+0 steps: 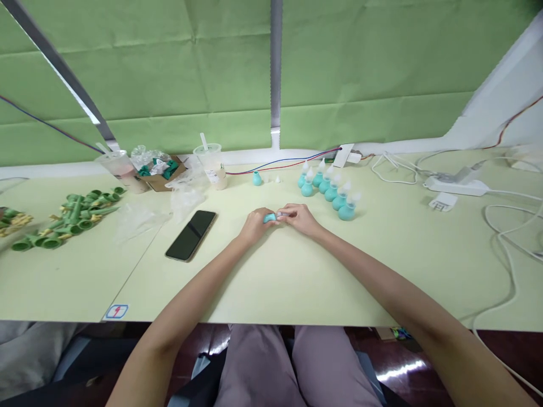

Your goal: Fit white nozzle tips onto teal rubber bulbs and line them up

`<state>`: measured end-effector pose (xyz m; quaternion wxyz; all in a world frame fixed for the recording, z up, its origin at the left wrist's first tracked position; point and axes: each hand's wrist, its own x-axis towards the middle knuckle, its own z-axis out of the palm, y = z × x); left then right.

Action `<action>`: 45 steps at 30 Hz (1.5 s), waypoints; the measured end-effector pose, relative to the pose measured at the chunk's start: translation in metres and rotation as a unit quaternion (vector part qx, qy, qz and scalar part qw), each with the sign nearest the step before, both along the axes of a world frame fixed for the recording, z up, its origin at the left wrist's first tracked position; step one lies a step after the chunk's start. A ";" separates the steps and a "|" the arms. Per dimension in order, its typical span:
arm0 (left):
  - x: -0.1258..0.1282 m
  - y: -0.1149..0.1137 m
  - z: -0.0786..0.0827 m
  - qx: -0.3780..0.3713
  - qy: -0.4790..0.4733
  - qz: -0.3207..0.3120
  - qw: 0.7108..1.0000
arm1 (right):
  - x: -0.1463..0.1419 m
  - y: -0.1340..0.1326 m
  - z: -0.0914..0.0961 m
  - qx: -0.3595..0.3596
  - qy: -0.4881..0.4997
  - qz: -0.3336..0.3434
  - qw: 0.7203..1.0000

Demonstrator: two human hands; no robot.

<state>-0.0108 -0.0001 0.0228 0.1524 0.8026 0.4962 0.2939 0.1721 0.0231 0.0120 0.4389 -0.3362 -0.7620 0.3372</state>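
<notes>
Working remotely, I see the fingers of the left hand [254, 224] gripping a teal bulb [269, 217] over the bench [305, 282], the right hand [301, 219] pinching a pale piece [283, 214] beside it. Likely light, squeezable; I'd hold its rounded body gently.

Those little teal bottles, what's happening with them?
A person is working with both hands. The left hand holds a teal bottle, and the right hand pinches a pale piece at its end. Tipped bottles stand together to the right. Farther back, one untipped bottle stands beside small loose pieces.
</notes>
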 end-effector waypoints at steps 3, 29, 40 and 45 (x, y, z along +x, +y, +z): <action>0.001 0.001 -0.001 0.010 -0.003 0.011 1.000 | -0.002 -0.001 0.001 -0.005 0.009 -0.024 1.000; -0.006 0.019 -0.018 0.081 -0.124 0.023 0.989 | -0.014 0.003 0.003 -0.167 0.215 -0.122 0.954; -0.059 0.046 -0.015 0.042 -0.118 0.188 0.974 | 0.001 0.020 -0.007 -0.130 0.196 -0.168 0.957; -0.055 0.044 -0.015 0.043 -0.100 0.159 0.981 | 0.000 0.015 -0.005 -0.111 0.138 -0.143 0.974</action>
